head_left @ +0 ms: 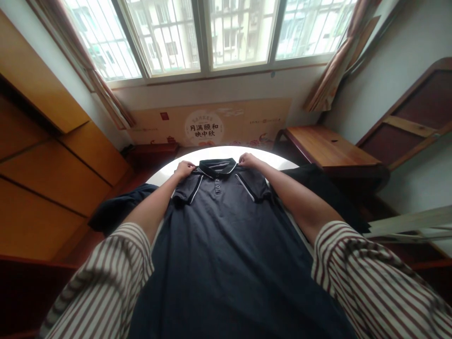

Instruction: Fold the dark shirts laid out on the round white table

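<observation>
A dark polo shirt (pixel 226 235) with white piping lies spread front side up, its collar at the far end and its hem toward me. My left hand (pixel 184 169) pinches the shoulder just left of the collar. On the other side, my right hand (pixel 248 160) pinches the right shoulder close to the collar. Both short sleeves are turned in over the chest, beside the buttoned placket. Under the shirt is a round white table (pixel 165 173), of which the far rim shows. The fingertips are small in view.
Dark cloth (pixel 122 207) hangs over the table's left edge, and more dark cloth (pixel 325 193) over its right. A wooden side table (pixel 328 146) stands at the back right. Orange cabinets (pixel 45 188) line the left. Beyond the table are a printed banner (pixel 243 122) and windows.
</observation>
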`<state>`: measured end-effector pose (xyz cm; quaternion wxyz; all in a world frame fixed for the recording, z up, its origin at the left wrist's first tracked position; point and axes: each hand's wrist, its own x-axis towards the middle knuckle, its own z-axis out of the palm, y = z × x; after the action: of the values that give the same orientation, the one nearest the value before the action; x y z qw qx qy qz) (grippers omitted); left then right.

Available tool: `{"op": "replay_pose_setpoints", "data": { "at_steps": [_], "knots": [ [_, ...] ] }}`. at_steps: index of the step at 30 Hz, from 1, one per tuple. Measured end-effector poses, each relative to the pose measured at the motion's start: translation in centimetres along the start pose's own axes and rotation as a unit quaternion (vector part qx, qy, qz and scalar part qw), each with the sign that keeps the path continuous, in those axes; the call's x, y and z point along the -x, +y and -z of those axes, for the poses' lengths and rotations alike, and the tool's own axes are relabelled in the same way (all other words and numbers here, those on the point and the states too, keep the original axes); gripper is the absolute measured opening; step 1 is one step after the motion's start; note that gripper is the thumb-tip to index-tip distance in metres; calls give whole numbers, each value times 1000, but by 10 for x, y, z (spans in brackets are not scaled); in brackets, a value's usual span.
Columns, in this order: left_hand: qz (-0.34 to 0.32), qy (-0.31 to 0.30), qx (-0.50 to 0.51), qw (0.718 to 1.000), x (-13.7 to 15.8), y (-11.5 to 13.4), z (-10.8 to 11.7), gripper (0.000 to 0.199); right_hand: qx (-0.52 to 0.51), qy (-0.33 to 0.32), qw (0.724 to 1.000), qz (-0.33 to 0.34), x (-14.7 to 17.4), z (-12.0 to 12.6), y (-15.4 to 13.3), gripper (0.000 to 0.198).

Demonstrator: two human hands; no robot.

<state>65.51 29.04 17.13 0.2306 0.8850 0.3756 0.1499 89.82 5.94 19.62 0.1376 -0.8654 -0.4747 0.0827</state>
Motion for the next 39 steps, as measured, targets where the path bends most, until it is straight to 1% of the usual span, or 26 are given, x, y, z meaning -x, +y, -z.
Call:
{"op": "replay_pose_setpoints", "data": {
  "at_steps": [2, 5, 7, 9, 12, 14, 16, 17, 19, 20, 21, 22, 24, 26, 27, 28, 29, 30, 31, 32, 33, 34, 35, 36, 39],
  "knots": [
    [9, 24, -1, 1000, -2, 1, -2, 24, 5, 9, 1000, 0, 0, 0, 1, 18],
    [18, 60, -4, 998, -3, 4, -6, 29, 17, 46, 999, -19, 2, 1, 0, 26],
    [19, 80, -9, 997, -4, 8, -8, 29, 28, 67, 997, -36, 5, 0, -2, 30],
    [17, 91, -13, 996, -5, 12, -11, 28, 38, 75, 995, -45, 10, -1, -6, 32],
    [-4, 85, -17, 996, -4, 22, -12, 27, 49, 66, 996, -33, 20, -3, -16, 32],
    [-36, 70, -17, 997, 0, 30, -11, 31, 56, 60, 997, -12, 32, -2, -24, 36],
    [-72, 53, -17, 996, 12, 38, -7, 30, 61, 54, 997, 13, 53, 2, -34, 39],
    [-94, 43, -17, 995, 22, 43, -3, 29, 64, 47, 996, 32, 68, 5, -39, 38],
    [-166, 22, -22, 986, 55, 52, 7, 24, 75, 25, 993, 91, 109, 12, -49, 33],
    [-213, 9, -25, 977, 79, 57, 13, 23, 86, 10, 986, 142, 136, 15, -53, 30],
    [-271, -6, -29, 962, 107, 61, 20, 22, 96, -3, 977, 192, 165, 19, -56, 28],
    [-321, -28, -30, 946, 139, 65, 28, 22, 102, -19, 969, 224, 197, 22, -58, 27],
    [-390, -84, -28, 916, 212, 68, 43, 21, 101, -44, 954, 280, 264, 26, -58, 23],
    [-453, -157, -38, 877, 288, 65, 56, 22, 77, -38, 947, 310, 329, 23, -55, 20],
    [-470, -188, -47, 861, 322, 61, 61, 21, 59, -34, 944, 324, 359, 20, -54, 21],
    [-478, -204, -46, 853, 354, 57, 65, 19, 41, -22, 943, 329, 386, 15, -53, 21],
    [-480, -214, -44, 849, 381, 51, 69, 25, 26, -11, 942, 334, 410, 9, -53, 23],
    [-474, -219, -51, 851, 404, 45, 71, 36, 14, 7, 941, 338, 431, 2, -54, 26],
    [-465, -217, -57, 856, 423, 40, 73, 46, 8, 25, 940, 341, 448, -5, -54, 31],
    [-456, -212, -65, 862, 437, 35, 74, 51, 7, 43, 939, 342, 461, -12, -56, 36],
    [-449, -205, -73, 867, 449, 32, 75, 48, 10, 61, 937, 343, 470, -19, -57, 39],
    [-446, -198, -82, 869, 457, 29, 76, 41, 15, 78, 936, 343, 477, -26, -58, 40],
    [-445, -192, -89, 870, 464, 28, 77, 34, 20, 92, 935, 342, 481, -32, -59, 38],
    [-444, -190, -97, 870, 470, 28, 78, 31, 26, 106, 934, 340, 483, -38, -60, 36],
    [-424, -197, -125, 875, 481, 31, 82, 37, 37, 144, 927, 345, 484, -50, -61, 29]
  ]
}}
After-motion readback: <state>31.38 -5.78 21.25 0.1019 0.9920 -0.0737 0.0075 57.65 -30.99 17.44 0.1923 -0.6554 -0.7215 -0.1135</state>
